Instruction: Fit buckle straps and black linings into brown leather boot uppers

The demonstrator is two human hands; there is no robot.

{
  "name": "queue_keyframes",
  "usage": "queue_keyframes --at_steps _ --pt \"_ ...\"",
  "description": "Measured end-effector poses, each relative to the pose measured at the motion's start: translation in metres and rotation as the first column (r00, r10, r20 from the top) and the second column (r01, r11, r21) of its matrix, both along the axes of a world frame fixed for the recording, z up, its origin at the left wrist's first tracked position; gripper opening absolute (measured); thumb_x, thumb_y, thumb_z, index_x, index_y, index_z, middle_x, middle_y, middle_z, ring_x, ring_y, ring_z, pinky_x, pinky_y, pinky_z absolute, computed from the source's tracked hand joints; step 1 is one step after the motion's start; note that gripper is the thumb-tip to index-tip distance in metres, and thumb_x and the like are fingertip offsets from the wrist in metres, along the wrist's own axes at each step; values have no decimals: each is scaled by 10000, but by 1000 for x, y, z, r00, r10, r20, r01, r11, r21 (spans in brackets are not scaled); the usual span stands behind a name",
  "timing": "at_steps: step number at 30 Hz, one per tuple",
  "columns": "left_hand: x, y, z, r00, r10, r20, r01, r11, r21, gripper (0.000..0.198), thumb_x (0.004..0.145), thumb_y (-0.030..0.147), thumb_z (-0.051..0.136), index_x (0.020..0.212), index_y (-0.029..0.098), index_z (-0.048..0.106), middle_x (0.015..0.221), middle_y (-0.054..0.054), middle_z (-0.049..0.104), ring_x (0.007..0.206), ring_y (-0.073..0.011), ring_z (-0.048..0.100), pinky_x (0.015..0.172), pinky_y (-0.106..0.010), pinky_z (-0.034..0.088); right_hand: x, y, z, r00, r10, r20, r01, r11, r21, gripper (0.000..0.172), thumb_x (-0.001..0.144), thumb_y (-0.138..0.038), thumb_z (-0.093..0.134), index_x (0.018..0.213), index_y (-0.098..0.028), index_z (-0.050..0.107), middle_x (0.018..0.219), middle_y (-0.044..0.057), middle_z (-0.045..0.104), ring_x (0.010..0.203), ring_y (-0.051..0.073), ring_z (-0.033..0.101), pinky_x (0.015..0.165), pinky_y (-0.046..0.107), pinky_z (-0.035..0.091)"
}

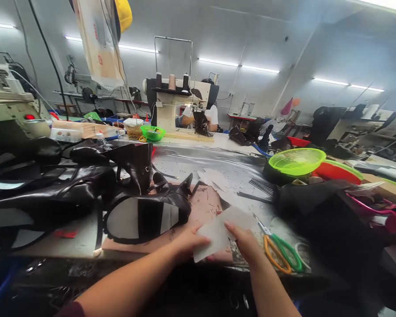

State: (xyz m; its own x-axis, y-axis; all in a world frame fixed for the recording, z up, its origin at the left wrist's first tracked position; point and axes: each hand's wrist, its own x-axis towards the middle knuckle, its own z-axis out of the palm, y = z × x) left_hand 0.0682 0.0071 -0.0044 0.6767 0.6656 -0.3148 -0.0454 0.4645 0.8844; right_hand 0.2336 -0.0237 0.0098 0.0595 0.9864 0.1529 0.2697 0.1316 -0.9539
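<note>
A pale, thin, flat sheet (214, 235) is held up between my two hands over the front of the bench. My left hand (192, 241) grips its left edge, thumb on top. On its right side my right hand (244, 240) pinches it, thumb also on top. What the sheet is made of I cannot tell. Just left of it a black leather boot (148, 215) lies on its side, its grey and black sole facing me. Under the boot and sheet is a pinkish board (203, 202) strewn with scraps. Scissors (279, 248) with orange and green handles lie right of my right hand.
More black boots (69, 189) crowd the left of the bench. Behind the sheet lie white pieces (214, 178) and dark strips (255, 196). Green baskets (297, 160) and black material (317, 211) stand at right. Across the bench, a person (213, 115) sits behind a sewing machine (171, 103).
</note>
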Motion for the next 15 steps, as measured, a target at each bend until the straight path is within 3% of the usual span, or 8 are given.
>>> queue_keyframes --at_steps 2,4,6,7,8,10,12,15 --pt "-6 -8 -3 982 61 -177 -58 998 18 507 617 336 647 1053 126 495 702 -37 623 493 -142 581 432 -224 422 -19 0 -7 925 46 376 -36 999 -32 432 793 -298 447 1191 -154 535 975 123 662 910 274 614 778 390 491" --pt "-12 -15 -2 957 83 -276 -78 996 30 472 688 317 580 1111 143 464 723 -35 632 487 -143 580 461 -250 446 -32 0 -16 701 90 708 -76 996 -52 463 771 -178 449 1229 -125 494 1011 153 643 881 278 622 739 377 500" --pt "-21 -18 3 904 84 -418 7 978 210 467 737 307 534 1171 157 453 737 -33 646 506 -157 594 512 -282 475 -36 0 -25 505 69 861 -67 997 -40 509 744 -99 449 1252 -111 464 1015 172 631 860 277 624 685 350 507" --pt "-27 -18 7 852 120 -509 78 933 350 453 751 302 518 1180 165 469 753 -37 654 563 -177 617 573 -306 491 -34 1 -28 477 43 878 -45 999 -25 515 738 -72 435 1250 -117 466 1010 170 631 854 270 624 667 336 507" --pt "-34 -16 10 790 188 -584 155 860 486 421 771 293 491 1174 172 493 790 -49 663 661 -203 637 661 -335 495 -28 2 -29 512 17 859 -13 1000 -12 518 730 -53 420 1238 -130 481 995 159 636 837 261 627 652 325 505" --pt "-48 -11 14 693 347 -632 258 699 667 358 817 257 403 1135 168 541 953 -93 654 944 -252 595 863 -389 425 -13 5 -26 659 -19 752 43 999 -12 508 708 -45 407 1189 -154 529 895 118 664 735 236 637 605 311 502" --pt "-59 -6 11 679 402 -614 259 651 713 362 815 222 391 1133 142 544 1178 -135 561 1153 -284 456 992 -429 301 -3 10 -15 800 -24 599 46 999 -22 450 708 -77 401 1112 -154 582 753 76 673 602 208 623 533 301 497" --pt "-64 -5 -3 699 386 -602 300 605 737 515 716 285 570 1202 139 486 1329 -136 438 1255 -313 323 1055 -442 204 -21 20 5 872 40 488 -50 999 9 320 741 -164 434 991 -137 632 671 55 664 540 191 598 475 292 487"
